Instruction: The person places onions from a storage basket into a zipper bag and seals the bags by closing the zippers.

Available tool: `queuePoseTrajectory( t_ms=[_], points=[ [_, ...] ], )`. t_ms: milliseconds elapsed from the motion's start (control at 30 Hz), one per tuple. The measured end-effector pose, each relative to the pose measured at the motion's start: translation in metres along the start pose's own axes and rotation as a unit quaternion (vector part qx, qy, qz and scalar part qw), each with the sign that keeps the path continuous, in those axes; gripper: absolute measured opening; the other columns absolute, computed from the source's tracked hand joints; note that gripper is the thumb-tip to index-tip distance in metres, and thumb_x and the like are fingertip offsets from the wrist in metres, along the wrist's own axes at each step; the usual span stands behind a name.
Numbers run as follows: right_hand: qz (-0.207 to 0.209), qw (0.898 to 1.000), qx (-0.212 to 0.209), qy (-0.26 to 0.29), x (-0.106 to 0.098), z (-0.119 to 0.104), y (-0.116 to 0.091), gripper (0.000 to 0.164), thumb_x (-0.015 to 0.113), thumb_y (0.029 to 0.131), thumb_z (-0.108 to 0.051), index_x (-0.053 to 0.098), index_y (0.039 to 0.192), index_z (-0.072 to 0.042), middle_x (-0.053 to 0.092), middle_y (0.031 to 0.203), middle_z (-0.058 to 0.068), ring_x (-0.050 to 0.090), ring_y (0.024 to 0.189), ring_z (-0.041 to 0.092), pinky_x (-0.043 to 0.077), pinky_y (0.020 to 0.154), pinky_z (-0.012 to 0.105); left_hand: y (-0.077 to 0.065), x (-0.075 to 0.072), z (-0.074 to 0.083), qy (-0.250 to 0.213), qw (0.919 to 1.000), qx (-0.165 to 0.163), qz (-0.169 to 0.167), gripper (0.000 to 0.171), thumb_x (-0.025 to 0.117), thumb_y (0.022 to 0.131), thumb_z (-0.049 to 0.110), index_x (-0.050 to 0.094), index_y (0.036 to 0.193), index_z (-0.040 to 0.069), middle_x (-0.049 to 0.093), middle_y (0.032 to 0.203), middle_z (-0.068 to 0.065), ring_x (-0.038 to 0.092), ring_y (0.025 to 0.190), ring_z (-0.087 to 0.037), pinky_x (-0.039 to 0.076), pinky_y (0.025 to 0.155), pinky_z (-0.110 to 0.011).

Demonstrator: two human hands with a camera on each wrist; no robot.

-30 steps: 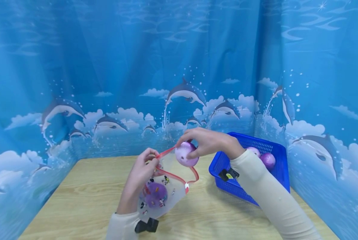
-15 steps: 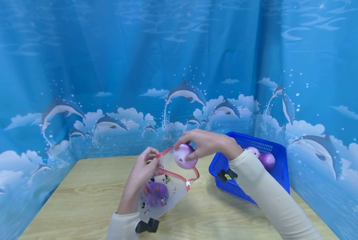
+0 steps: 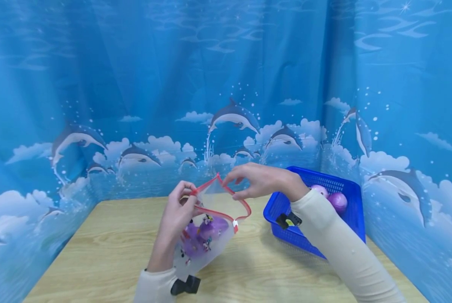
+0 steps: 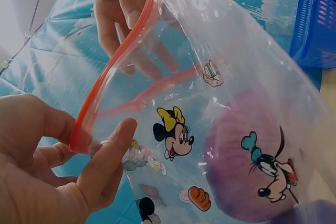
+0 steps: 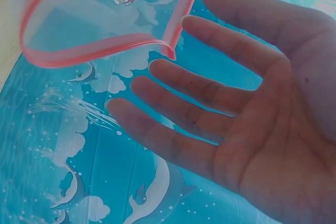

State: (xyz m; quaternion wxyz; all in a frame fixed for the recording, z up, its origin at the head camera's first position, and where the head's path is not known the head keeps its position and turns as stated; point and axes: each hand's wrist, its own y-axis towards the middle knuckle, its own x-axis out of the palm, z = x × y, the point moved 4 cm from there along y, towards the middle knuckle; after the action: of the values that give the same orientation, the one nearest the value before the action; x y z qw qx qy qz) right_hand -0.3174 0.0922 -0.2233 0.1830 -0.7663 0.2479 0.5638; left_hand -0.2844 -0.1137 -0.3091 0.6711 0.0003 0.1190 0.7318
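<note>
A clear zip bag [image 3: 220,250] with cartoon prints has its mouth spread wide, edged by a red zip strip [image 3: 215,212] with a white slider [image 3: 235,225]. My left hand [image 3: 178,212] pinches one corner of that strip between thumb and fingers. Two purple balls, an upper one [image 3: 212,228] and a lower one [image 3: 193,245], lie inside the bag; its film covers a ball [image 4: 244,161] in the left wrist view. Over the far side of the mouth is my right hand [image 3: 261,181], holding nothing. Its fingers [image 5: 194,90] are spread beside the strip in the right wrist view.
A blue plastic basket [image 3: 271,210] stands to the right on the wooden table [image 3: 108,244]. It holds a pale pink ball [image 3: 320,190] and a purple ball [image 3: 338,203], partly behind my right forearm. A blue dolphin-print curtain [image 3: 173,84] surrounds the table.
The pinkish ball has left my right hand and dropped into the bag beside the other one. My right fingers have opened; my left hand keeps its pinch.
</note>
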Motion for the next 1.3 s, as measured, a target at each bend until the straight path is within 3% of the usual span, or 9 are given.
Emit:
queuePoseTrajectory(
  t_ms=[333, 633, 833, 1300],
  points=[
    [0.003, 1.0, 0.004, -0.006, 0.001, 0.004, 0.0, 0.038, 0.07, 0.098, -0.023, 0.066, 0.136, -0.016, 0.065, 0.139, 0.005, 0.065, 0.123, 0.026, 0.06, 0.1, 0.041, -0.002, -0.006, 0.003, 0.021, 0.9994, 0.016, 0.02, 0.013, 0.046, 0.104, 0.008, 0.053, 0.113, 0.012, 0.059, 0.113, -0.017, 0.064, 0.095, -0.026, 0.066, 0.082, -0.039],
    [-0.004, 1.0, -0.004, -0.004, 0.003, 0.004, -0.002, 0.039, 0.073, 0.096, -0.021, 0.067, 0.134, -0.017, 0.065, 0.14, 0.006, 0.064, 0.124, 0.027, 0.058, 0.104, 0.044, -0.003, -0.007, 0.008, 0.023, 0.9987, 0.032, 0.032, 0.015, 0.045, 0.103, 0.006, 0.054, 0.114, 0.011, 0.058, 0.112, -0.015, 0.064, 0.092, -0.025, 0.066, 0.079, -0.032],
    [-0.001, 1.0, -0.01, -0.01, 0.001, 0.004, -0.005, 0.038, 0.074, 0.095, -0.019, 0.068, 0.133, -0.016, 0.066, 0.138, 0.006, 0.063, 0.122, 0.025, 0.058, 0.103, 0.044, -0.004, -0.009, 0.01, 0.022, 0.9981, 0.042, 0.039, 0.018, 0.045, 0.101, 0.004, 0.053, 0.114, 0.011, 0.058, 0.114, -0.013, 0.065, 0.098, -0.031, 0.065, 0.078, -0.032],
    [0.02, 0.999, 0.025, 0.01, -0.006, 0.027, -0.019, 0.036, 0.074, 0.095, -0.018, 0.069, 0.13, -0.016, 0.067, 0.137, 0.006, 0.065, 0.123, 0.028, 0.058, 0.103, 0.045, -0.005, -0.012, 0.013, 0.029, 0.9952, 0.087, 0.035, 0.015, 0.047, 0.101, 0.001, 0.055, 0.112, 0.009, 0.057, 0.112, -0.014, 0.067, 0.1, -0.029, 0.066, 0.083, -0.034]
  ],
)
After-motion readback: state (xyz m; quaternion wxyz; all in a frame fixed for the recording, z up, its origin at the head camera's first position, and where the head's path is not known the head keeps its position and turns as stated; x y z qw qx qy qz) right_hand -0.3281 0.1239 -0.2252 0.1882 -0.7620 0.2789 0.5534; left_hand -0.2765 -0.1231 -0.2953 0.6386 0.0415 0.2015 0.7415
